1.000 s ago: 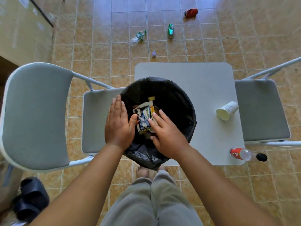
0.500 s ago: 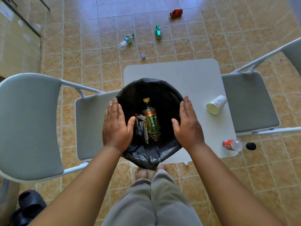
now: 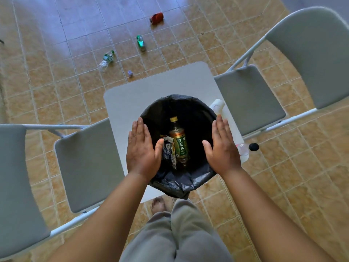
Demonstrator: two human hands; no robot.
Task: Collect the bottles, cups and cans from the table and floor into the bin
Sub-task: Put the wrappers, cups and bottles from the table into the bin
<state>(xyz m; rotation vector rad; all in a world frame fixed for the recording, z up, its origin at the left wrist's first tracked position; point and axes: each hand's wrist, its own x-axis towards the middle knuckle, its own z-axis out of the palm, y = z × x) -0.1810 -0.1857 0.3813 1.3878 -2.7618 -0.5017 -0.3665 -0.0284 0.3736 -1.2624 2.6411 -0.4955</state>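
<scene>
— So, where are your hands?

— Both are flat and empty, palms down, over a bin [image 3: 204,110] lined with a black bag. It sits on a small white table [image 3: 132,95]. On my left hand [image 3: 142,151] the fingers [image 3: 140,129] are pressed together and point away from me, lying over the bin's left rim; the thumb sticks out to the right, over the opening. My right hand [image 3: 222,150] mirrors it over the right rim, fingers together, thumb angled inward to the left. Neither hand grips anything.

— What lies between your thumbs?

— Down inside the bin, a tea bottle [image 3: 178,143] with a green label and yellow cap, its cap pointing away from me. Just beside my left thumb tip a crumpled wrapper [image 3: 170,151] leans against the bottle.

— And past your fingers?

— Just beyond my right fingertips, a white cup [image 3: 217,105] lies on its side on the table, partly hidden by the bin. Right of my right hand, at the table edge, there is a clear bottle [image 3: 242,148], mostly hidden by that hand, and a black cap [image 3: 253,146] just beside it. Far beyond my left fingertips, on the tiled floor: a clear bottle with a green label [image 3: 106,58], a green can [image 3: 141,42], a red can [image 3: 156,18] and a small pale scrap [image 3: 130,73]. A grey chair [image 3: 85,163] stands left of my left hand, another chair [image 3: 249,97] right of my right.
</scene>
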